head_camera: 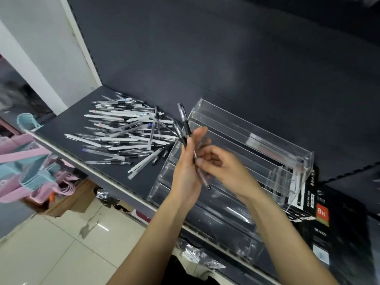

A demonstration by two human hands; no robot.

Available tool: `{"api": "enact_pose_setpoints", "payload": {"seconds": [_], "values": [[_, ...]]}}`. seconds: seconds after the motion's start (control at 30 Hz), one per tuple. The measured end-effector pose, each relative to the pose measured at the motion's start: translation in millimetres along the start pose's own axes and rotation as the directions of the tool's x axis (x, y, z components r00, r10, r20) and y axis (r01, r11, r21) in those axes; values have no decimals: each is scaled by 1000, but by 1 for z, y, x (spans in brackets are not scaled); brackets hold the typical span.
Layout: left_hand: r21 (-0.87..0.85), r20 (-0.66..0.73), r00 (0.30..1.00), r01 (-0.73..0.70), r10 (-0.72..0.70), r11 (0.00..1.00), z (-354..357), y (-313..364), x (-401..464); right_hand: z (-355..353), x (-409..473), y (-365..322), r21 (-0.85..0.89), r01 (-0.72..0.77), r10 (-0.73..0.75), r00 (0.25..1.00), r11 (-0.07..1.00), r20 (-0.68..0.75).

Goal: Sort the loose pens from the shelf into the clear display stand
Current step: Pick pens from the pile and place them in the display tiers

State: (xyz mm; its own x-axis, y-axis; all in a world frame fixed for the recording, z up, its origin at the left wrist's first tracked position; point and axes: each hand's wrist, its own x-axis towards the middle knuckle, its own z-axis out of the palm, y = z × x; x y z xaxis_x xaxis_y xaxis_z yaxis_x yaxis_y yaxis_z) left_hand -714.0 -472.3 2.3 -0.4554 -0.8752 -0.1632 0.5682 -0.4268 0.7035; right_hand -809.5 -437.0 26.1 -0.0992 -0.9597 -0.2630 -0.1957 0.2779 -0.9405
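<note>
Left hand (186, 167) gripped several clear-barrelled pens (183, 122) just before the clear display stand (257, 145); right hand (216, 163) pinched one. Light, stiff, slippery; best taken mid-barrel.

The left hand (188, 161) hides the middle of the pens (183, 122) it grips, so their count is unclear, perhaps three. The pink and blue items (22, 161) at the left edge are cut off and blurred.
</note>
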Motion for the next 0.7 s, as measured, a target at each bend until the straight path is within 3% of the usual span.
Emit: {"api": "enact_pose_setpoints", "payload": {"seconds": [0.1, 0.17, 0.2, 0.27, 0.33, 0.47, 0.7], "values": [[189, 39, 999, 4, -12, 982, -11, 6, 7, -2, 7, -5, -9, -35, 35, 999, 999, -12], [319, 81, 996, 19, -47, 948, -18, 11, 13, -14, 10, -5, -106, 19, -36, 987, 994, -156], [379, 84, 995, 17, -53, 925, -23, 12, 17, -25, 11, -3, -238, 50, -117, 955, 970, -273], [460, 42, 997, 33, -59, 888, -35, 15, 25, -49, 14, 0, -598, -8, -310, 850, 802, -427], [442, 22, 997, 53, -70, 895, -45, 20, 31, -69, 20, -1, -788, -132, -406, 799, 602, -444], [213, -30, 989, 151, -148, 965, -60, 29, 41, -88, 42, -11, -868, -212, -306, 876, 450, -373], [139, -86, 981, 182, -171, 973, -68, 34, 50, -100, 76, -15, -884, -146, -95, 973, 445, -208]]}}
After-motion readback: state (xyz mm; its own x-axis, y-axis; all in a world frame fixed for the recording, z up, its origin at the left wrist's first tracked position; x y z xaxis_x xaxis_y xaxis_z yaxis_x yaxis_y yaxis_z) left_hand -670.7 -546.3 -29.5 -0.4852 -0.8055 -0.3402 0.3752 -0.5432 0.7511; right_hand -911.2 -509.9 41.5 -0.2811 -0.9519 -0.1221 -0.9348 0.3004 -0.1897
